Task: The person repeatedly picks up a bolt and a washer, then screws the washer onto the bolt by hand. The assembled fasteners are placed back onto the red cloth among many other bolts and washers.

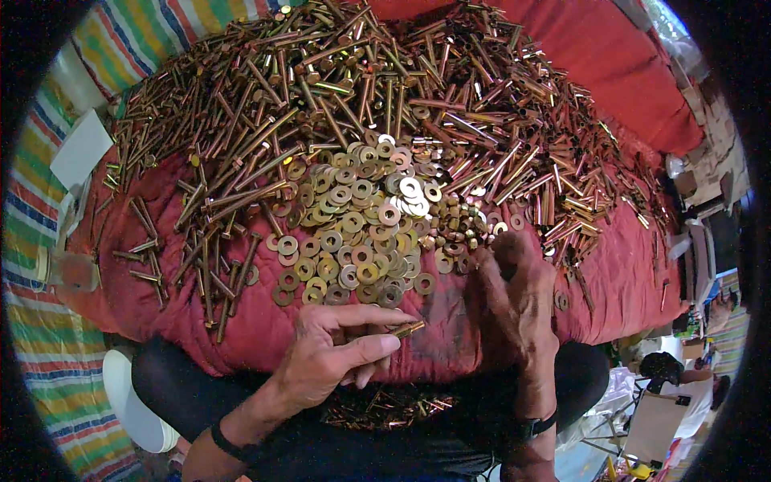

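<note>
My left hand (341, 345) pinches a brass-coloured bolt (408, 328) between thumb and fingers, its threaded end pointing right; the rest is hidden by the hand. My right hand (520, 293) reaches to the lower right edge of a small heap of hex nuts (462, 221), its thumb and forefinger spread apart, slightly blurred. Left of the nuts lies a heap of flat washers (361, 193), its lower edge just above my left hand. Long bolts (233, 185) lie loose at the left, and metal sleeves (562, 181) lie at the right.
A large pile of bolts (321, 64) covers the far side of the red padded cloth (321, 357). More metal fasteners (393, 408) lie between my legs. A white tub (132, 402) stands at the left, and striped sheeting (48, 321) hangs there. Another person (699, 394) is at the far right.
</note>
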A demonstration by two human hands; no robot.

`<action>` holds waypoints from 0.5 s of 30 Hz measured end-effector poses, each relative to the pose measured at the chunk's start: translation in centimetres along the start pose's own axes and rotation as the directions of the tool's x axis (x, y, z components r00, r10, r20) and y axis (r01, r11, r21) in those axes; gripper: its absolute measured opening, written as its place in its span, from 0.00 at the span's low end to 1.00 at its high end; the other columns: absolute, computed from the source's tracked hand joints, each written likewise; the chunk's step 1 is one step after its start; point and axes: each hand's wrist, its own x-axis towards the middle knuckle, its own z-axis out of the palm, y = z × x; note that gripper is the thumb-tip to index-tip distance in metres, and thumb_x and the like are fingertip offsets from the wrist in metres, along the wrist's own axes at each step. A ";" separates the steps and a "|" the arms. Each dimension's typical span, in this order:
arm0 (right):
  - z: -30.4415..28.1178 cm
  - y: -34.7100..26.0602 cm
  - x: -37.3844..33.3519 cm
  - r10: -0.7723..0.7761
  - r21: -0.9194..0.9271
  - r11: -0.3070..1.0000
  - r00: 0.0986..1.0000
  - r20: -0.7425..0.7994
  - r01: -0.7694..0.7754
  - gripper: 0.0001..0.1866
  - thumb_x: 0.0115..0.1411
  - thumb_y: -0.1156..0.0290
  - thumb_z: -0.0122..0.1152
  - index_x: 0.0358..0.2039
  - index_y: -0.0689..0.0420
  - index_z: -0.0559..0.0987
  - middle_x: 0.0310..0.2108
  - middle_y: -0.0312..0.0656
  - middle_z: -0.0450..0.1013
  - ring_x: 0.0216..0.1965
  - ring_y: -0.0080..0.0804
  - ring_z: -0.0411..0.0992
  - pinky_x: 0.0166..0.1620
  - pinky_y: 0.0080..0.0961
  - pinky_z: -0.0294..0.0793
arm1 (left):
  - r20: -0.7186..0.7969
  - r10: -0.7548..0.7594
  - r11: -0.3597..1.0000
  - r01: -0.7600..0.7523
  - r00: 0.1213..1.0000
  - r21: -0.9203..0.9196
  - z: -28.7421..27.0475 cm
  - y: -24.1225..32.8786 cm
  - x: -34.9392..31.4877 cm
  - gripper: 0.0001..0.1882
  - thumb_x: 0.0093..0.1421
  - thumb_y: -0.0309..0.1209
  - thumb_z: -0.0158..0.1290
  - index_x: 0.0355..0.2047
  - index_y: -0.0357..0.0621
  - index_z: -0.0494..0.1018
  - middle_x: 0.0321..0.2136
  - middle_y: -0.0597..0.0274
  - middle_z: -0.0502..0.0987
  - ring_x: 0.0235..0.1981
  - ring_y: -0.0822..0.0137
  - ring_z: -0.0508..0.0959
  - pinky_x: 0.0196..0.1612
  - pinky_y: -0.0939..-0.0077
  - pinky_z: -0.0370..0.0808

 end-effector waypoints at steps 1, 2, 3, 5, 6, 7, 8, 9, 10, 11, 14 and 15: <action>-0.2 -0.5 -0.1 -0.023 0.105 0.994 1.000 -0.007 0.023 0.12 0.65 0.73 0.67 0.47 0.64 0.81 0.34 0.47 0.82 0.34 0.34 0.82 0.40 0.30 0.80 | -0.004 -0.003 1.000 0.003 1.000 -0.002 0.0 0.0 0.0 0.16 0.66 0.31 0.62 0.52 0.37 0.83 0.23 0.65 0.80 0.16 0.80 0.73 0.18 0.84 0.65; -0.2 -1.1 -0.2 -0.014 0.228 0.974 1.000 -0.022 0.019 0.12 0.66 0.73 0.67 0.47 0.65 0.82 0.34 0.46 0.83 0.34 0.31 0.82 0.40 0.28 0.80 | -0.020 -0.023 1.000 0.023 1.000 0.007 0.0 0.1 0.0 0.16 0.66 0.31 0.62 0.52 0.37 0.83 0.23 0.65 0.80 0.16 0.80 0.73 0.18 0.84 0.65; -0.9 -1.6 -0.3 0.063 0.330 0.941 0.996 0.065 -0.081 0.12 0.66 0.74 0.66 0.47 0.67 0.83 0.34 0.44 0.83 0.33 0.27 0.81 0.40 0.25 0.79 | -0.015 -0.010 1.000 0.009 1.000 -0.016 0.0 0.2 0.0 0.16 0.66 0.31 0.62 0.51 0.37 0.83 0.23 0.65 0.80 0.16 0.80 0.73 0.18 0.84 0.65; -1.8 -2.4 -0.3 0.294 0.534 0.762 0.930 0.221 -0.367 0.13 0.66 0.75 0.66 0.48 0.69 0.84 0.34 0.43 0.83 0.32 0.24 0.79 0.40 0.22 0.79 | -0.032 -0.037 0.999 0.036 0.999 -0.032 -0.1 0.4 0.0 0.15 0.66 0.31 0.63 0.50 0.36 0.83 0.23 0.65 0.80 0.16 0.80 0.73 0.18 0.84 0.65; -2.0 -2.8 -0.3 0.297 0.594 0.704 0.921 0.253 -0.390 0.13 0.66 0.76 0.66 0.48 0.70 0.84 0.34 0.43 0.82 0.32 0.24 0.79 0.40 0.22 0.79 | -0.030 -0.016 0.999 0.015 0.999 -0.041 -0.1 0.5 -0.1 0.15 0.67 0.31 0.62 0.50 0.35 0.83 0.23 0.65 0.81 0.16 0.80 0.73 0.18 0.85 0.65; -2.2 -3.0 -0.3 0.297 0.649 0.640 0.911 0.285 -0.412 0.13 0.66 0.76 0.66 0.48 0.70 0.84 0.33 0.43 0.82 0.32 0.24 0.79 0.40 0.22 0.79 | -0.036 -0.010 0.999 0.008 0.999 -0.042 -0.2 0.5 -0.1 0.15 0.67 0.32 0.62 0.50 0.35 0.83 0.23 0.64 0.81 0.16 0.80 0.73 0.18 0.85 0.65; -2.2 -3.2 -0.4 0.245 0.727 0.583 0.931 0.269 -0.364 0.15 0.65 0.77 0.67 0.50 0.72 0.83 0.33 0.45 0.82 0.29 0.28 0.80 0.35 0.24 0.80 | -0.042 -0.004 0.999 0.002 0.999 -0.042 -0.2 0.6 -0.1 0.15 0.67 0.32 0.62 0.49 0.34 0.83 0.23 0.64 0.81 0.16 0.80 0.73 0.17 0.85 0.65; -2.2 -3.4 -0.6 0.227 0.731 0.575 0.930 0.290 -0.369 0.15 0.65 0.76 0.66 0.49 0.73 0.83 0.32 0.46 0.82 0.27 0.29 0.80 0.33 0.25 0.81 | -0.045 0.000 0.999 -0.002 0.999 -0.053 -0.3 0.7 -0.1 0.15 0.67 0.31 0.62 0.49 0.34 0.83 0.23 0.64 0.81 0.16 0.80 0.73 0.17 0.85 0.65; -2.1 -3.5 -0.7 0.208 0.734 0.567 0.927 0.311 -0.374 0.15 0.65 0.76 0.66 0.49 0.73 0.83 0.32 0.46 0.81 0.26 0.30 0.79 0.30 0.27 0.81 | -0.049 0.003 0.998 -0.006 0.999 -0.064 -0.3 0.8 0.0 0.15 0.67 0.31 0.62 0.48 0.33 0.83 0.24 0.64 0.81 0.15 0.80 0.74 0.17 0.85 0.64; -2.1 -3.6 -1.0 0.183 0.738 0.558 0.924 0.336 -0.379 0.15 0.66 0.76 0.65 0.49 0.74 0.82 0.31 0.47 0.81 0.24 0.31 0.79 0.28 0.28 0.81 | -0.066 -0.014 0.998 0.009 0.998 -0.063 -0.4 0.8 0.0 0.14 0.67 0.31 0.62 0.48 0.33 0.83 0.24 0.63 0.81 0.15 0.80 0.74 0.17 0.85 0.64; -1.6 -3.9 -1.6 0.103 0.775 0.507 0.919 0.380 -0.377 0.19 0.67 0.74 0.65 0.54 0.73 0.79 0.31 0.48 0.81 0.23 0.33 0.80 0.27 0.29 0.82 | -0.061 -0.004 0.992 -0.004 0.998 -0.127 -0.5 0.9 0.0 0.13 0.64 0.28 0.62 0.46 0.32 0.82 0.24 0.57 0.81 0.14 0.75 0.73 0.17 0.81 0.66; -1.7 -4.0 -1.8 0.084 0.794 0.459 0.910 0.407 -0.398 0.20 0.68 0.73 0.65 0.57 0.72 0.78 0.31 0.48 0.81 0.25 0.33 0.81 0.29 0.29 0.83 | -0.055 -0.005 0.992 -0.002 0.998 -0.124 -0.5 0.9 0.0 0.12 0.64 0.28 0.62 0.46 0.32 0.82 0.24 0.56 0.82 0.14 0.75 0.73 0.16 0.81 0.66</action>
